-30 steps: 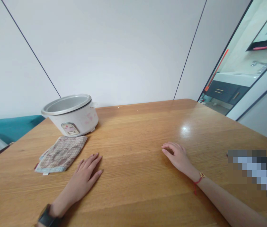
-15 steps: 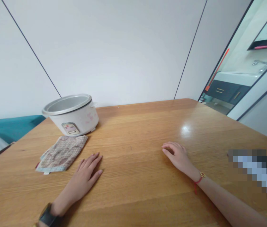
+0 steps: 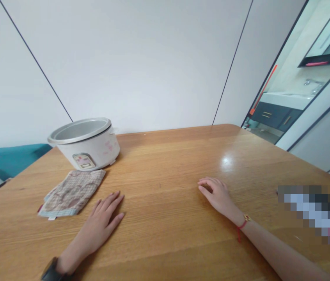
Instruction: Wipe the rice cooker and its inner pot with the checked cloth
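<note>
Both hands rest flat on the wooden surface (image 3: 167, 164): left hand (image 3: 100, 222), fingers spread, beside a folded cloth (image 3: 73, 192); right hand (image 3: 217, 195), fingers loosely curled, holding nothing.

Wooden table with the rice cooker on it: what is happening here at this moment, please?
A person has both bare hands on the light brown wooden table and holds nothing. The left hand lies flat, palm down, close beside the folded beige patterned cloth without touching it. The right hand rests on bare wood with its fingers loosely curled. The round white rice cooker, without a lid, stands just behind the cloth, near the wall.
</note>
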`<control>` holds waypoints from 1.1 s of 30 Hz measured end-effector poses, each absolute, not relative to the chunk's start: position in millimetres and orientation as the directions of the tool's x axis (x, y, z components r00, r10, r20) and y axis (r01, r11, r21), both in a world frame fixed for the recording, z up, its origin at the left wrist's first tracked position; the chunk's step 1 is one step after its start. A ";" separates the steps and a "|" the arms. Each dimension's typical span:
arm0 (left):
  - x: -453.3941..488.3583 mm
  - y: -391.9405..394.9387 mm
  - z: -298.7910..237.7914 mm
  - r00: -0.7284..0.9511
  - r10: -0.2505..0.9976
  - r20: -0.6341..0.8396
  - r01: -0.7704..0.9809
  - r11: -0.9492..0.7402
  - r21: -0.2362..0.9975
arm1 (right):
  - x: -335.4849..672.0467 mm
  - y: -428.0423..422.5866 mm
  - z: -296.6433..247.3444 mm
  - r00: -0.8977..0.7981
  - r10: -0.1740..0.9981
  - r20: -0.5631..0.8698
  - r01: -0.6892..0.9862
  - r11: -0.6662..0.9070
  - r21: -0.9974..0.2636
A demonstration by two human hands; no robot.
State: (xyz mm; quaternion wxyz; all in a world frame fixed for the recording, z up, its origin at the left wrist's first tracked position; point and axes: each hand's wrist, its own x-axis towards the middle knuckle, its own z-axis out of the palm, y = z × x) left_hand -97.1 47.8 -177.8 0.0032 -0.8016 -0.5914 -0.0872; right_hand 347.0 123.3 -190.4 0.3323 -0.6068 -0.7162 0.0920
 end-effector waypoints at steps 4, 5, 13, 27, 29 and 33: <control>-96.6 48.0 -177.8 0.284 0.946 0.158 0.949 -0.301 0.095 | 347.0 122.7 -188.8 -0.053 0.930 0.363 0.808 0.253 -0.531; -96.7 47.8 -178.0 0.286 0.945 0.161 0.948 -0.303 0.095 | 346.9 122.6 -188.6 -0.054 0.930 0.363 0.808 0.255 -0.531; -98.1 48.0 -178.6 0.290 0.942 0.167 0.947 -0.308 0.093 | 346.7 122.7 -189.2 -0.043 0.933 0.357 0.810 0.242 -0.535; -98.2 48.1 -178.3 0.287 0.946 0.153 0.948 -0.304 0.099 | 345.4 121.4 -186.0 -0.042 0.936 0.350 0.808 0.238 -0.539; -98.3 48.4 -178.8 0.286 0.944 0.165 0.947 -0.305 0.104 | 345.2 121.4 -185.9 -0.045 0.934 0.353 0.807 0.242 -0.538; -98.1 49.2 -179.6 0.289 0.941 0.177 0.944 -0.311 0.110 | 345.3 121.4 -186.9 -0.046 0.931 0.363 0.812 0.246 -0.529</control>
